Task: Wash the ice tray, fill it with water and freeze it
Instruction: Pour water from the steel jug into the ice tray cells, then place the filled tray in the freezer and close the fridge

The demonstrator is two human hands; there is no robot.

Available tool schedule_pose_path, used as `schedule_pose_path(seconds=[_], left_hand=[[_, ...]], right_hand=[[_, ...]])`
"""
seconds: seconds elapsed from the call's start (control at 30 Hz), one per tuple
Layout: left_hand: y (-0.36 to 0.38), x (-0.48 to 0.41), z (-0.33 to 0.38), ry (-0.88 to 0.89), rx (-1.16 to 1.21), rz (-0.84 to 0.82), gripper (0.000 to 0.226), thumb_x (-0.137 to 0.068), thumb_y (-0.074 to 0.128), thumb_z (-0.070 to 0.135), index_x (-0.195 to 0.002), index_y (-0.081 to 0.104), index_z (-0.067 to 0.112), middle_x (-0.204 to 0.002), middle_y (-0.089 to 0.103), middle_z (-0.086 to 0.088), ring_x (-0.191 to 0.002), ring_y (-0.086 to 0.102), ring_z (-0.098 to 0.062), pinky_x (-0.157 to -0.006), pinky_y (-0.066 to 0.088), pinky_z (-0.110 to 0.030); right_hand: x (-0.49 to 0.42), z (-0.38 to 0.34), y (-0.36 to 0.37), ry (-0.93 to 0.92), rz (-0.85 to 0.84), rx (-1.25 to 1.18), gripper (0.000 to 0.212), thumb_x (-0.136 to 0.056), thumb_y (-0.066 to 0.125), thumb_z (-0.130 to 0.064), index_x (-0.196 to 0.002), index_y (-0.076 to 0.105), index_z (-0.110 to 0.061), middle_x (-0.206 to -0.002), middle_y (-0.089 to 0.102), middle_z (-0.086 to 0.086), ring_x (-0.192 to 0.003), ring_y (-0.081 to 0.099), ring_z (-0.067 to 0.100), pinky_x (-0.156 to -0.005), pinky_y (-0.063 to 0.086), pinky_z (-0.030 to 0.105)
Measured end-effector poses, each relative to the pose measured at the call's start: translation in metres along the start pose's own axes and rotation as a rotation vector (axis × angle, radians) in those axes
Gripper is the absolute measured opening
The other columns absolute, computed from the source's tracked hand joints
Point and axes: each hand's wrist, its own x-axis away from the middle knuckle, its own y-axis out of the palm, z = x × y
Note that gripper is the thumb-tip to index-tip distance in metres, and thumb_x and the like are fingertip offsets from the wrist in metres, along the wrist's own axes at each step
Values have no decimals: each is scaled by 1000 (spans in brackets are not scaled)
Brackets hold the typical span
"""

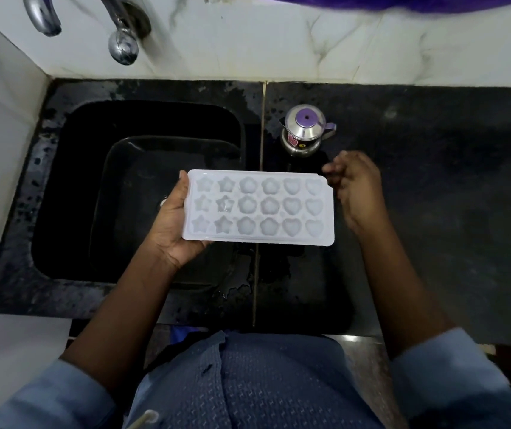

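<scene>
Left grip [170, 224] grasps the tray [260, 205] by its left end, above the sink [68, 181] rim. Right grip [356, 190], loosely curled, holds nothing, just beside the tray. Pot [305, 131] sticker: unreadable.

1. I see a white marble-veined tile wall [279, 41] across the top and down the left edge.
2. Below it, a black speckled stone counter [440, 212] fills the middle and right.
3. A black rectangular sink basin [71, 181] sits sunk at centre left.
4. Light is dim.
</scene>
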Motion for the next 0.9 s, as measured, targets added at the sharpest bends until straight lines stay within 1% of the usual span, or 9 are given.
schedule_pose_path(seconds=[0.07, 0.13, 0.17, 0.27, 0.33, 0.5, 0.6, 0.67, 0.9], left_hand=[[-2, 4, 0, 5, -6, 1, 79, -103, 36, 73, -153, 54, 14, -150, 61, -16, -137, 59, -39, -104, 55, -60], [-3, 10, -1, 14, -4, 3, 78, -104, 37, 72, -153, 54, 13, -150, 61, -17, -137, 60, -39, -101, 56, -60], [-3, 13, -3, 16, -1, 3, 78, -104, 38, 72, -153, 54, 13, -150, 61, -16, -136, 60, -39, -99, 57, -59], [-3, 22, -9, 18, 8, 2, 76, -105, 36, 71, -150, 56, 14, -148, 63, -15, -133, 63, -38, -96, 59, -58], [-5, 28, -14, 23, 12, 11, 75, -105, 36, 70, -149, 57, 14, -147, 64, -15, -132, 64, -37, -96, 60, -57], [-14, 47, -24, 47, 48, 21, 74, -105, 35, 70, -149, 57, 15, -147, 64, -14, -132, 64, -36, -96, 60, -55], [-22, 60, -32, 77, 67, 33, 75, -105, 33, 71, -150, 56, 15, -148, 63, -15, -135, 62, -36, -103, 57, -55], [-28, 69, -37, 103, 90, 54, 74, -106, 33, 70, -149, 57, 14, -148, 63, -15, -135, 62, -35, -105, 56, -55], [-49, 98, -40, 167, 139, 85, 75, -105, 34, 70, -150, 57, 14, -148, 63, -15, -135, 61, -37, -101, 58, -56]], right_hand=[[30, 2, 0, 114, -63, 8, 35, -108, 50, -41, -95, 67, -13, -87, 75, 6, -78, 70, 21, -71, 53, 34], [54, 3, 5, 234, -148, -66, 51, -108, 44, -56, -105, 72, -14, -107, 79, 13, -98, 75, 34, -86, 60, 46], [63, 4, 8, 282, -182, -116, 55, -107, 41, -61, -111, 71, -14, -116, 78, 16, -107, 75, 37, -91, 60, 54], [81, 1, 15, 372, -208, -195, 67, -105, 38, -67, -127, 69, -12, -126, 74, 18, -116, 72, 39, -101, 55, 62], [89, -2, 17, 406, -223, -176, 73, -104, 37, -70, -131, 69, -10, -128, 74, 18, -119, 71, 40, -103, 54, 62], [103, -8, 21, 409, -277, -49, 69, -106, 38, -66, -129, 72, -11, -124, 76, 15, -115, 74, 36, -102, 55, 59], [109, -10, 28, 361, -268, 33, 58, -108, 42, -58, -120, 75, -13, -117, 79, 12, -108, 77, 32, -98, 58, 57], [113, -9, 33, 355, -277, 70, 55, -109, 44, -56, -121, 74, -12, -116, 79, 11, -107, 77, 32, -97, 59, 56], [128, -3, 57, 341, -342, 132, 51, -108, 48, -54, -118, 76, -13, -113, 80, 10, -104, 78, 31, -97, 59, 55]])
